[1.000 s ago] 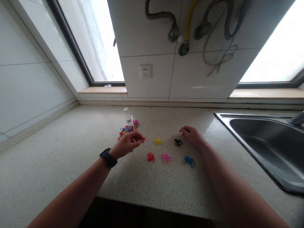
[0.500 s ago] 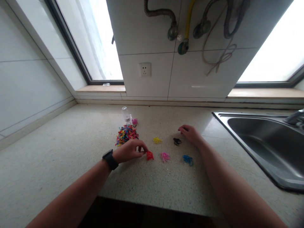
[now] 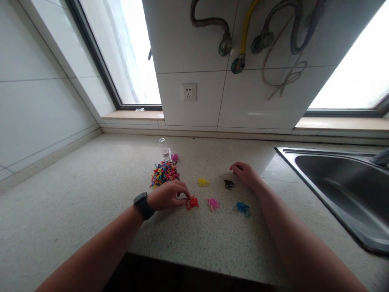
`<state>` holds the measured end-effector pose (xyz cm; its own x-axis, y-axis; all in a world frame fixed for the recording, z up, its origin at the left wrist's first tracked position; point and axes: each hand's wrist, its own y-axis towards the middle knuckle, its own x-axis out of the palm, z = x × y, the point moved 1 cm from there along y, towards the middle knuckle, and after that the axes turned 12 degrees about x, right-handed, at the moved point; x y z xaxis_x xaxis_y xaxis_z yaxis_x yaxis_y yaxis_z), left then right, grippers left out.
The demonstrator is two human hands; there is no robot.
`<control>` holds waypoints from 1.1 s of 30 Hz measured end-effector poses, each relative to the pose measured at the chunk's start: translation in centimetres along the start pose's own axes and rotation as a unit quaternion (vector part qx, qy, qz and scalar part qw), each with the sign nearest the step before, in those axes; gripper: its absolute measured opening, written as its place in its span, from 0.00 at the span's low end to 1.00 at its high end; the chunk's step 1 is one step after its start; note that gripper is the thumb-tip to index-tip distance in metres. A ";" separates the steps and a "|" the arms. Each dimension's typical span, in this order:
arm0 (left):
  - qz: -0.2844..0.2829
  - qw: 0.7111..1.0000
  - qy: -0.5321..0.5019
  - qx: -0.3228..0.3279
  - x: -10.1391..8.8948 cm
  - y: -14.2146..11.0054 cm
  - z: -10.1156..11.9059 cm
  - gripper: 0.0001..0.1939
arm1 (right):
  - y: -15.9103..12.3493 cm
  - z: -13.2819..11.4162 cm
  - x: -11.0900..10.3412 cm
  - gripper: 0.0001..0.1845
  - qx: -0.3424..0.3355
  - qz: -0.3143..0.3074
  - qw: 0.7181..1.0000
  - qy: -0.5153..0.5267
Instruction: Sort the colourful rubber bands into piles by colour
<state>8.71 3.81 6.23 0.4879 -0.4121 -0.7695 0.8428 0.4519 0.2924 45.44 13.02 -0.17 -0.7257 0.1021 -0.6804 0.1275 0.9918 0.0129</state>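
My left hand (image 3: pixel 169 195), with a black watch on the wrist, rests on the speckled counter (image 3: pixel 91 202), fingers pinched together at the small red pile of bands (image 3: pixel 192 202). A heap of mixed coloured bands (image 3: pixel 164 173) lies just beyond it. Sorted little piles sit to the right: yellow (image 3: pixel 203 182), pink (image 3: pixel 213 203), blue (image 3: pixel 243 208) and black (image 3: pixel 229 184). My right hand (image 3: pixel 246 173) lies on the counter with curled fingers, right beside the black pile; what it holds, if anything, is hidden.
A small clear bottle (image 3: pixel 164 148) and a pink cap (image 3: pixel 174 157) stand behind the mixed heap. A steel sink (image 3: pixel 343 190) fills the right side. Tiled wall with a socket (image 3: pixel 188 92) and hanging hoses (image 3: pixel 243 36) rises behind; the counter's front edge is near me.
My left hand came down from beside the mixed heap, carrying a red band, to the red pile and now rests there. My right hand stayed by the black pile.
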 end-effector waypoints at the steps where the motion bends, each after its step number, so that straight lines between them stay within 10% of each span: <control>1: -0.010 1.000 0.000 0.007 -0.2 0.0 0.1 0.07 | 0.0 0.0 0.0 0.19 0.001 0.001 1.000 0.000; 11: -0.058 0.997 0.055 -0.015 -0.2 -0.3 -0.1 0.07 | -0.2 -0.3 -0.1 0.19 0.002 -0.005 1.000 0.001; 33: 0.018 0.979 0.162 -0.121 2.6 -1.3 0.3 0.10 | -0.2 0.0 -0.1 0.20 -0.012 -0.004 1.000 -0.002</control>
<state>8.89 1.93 4.02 0.3869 -0.1378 -0.9118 0.7288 0.6514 0.2109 45.53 12.83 -0.11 -0.7240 0.0935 -0.6835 0.1056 0.9941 0.0240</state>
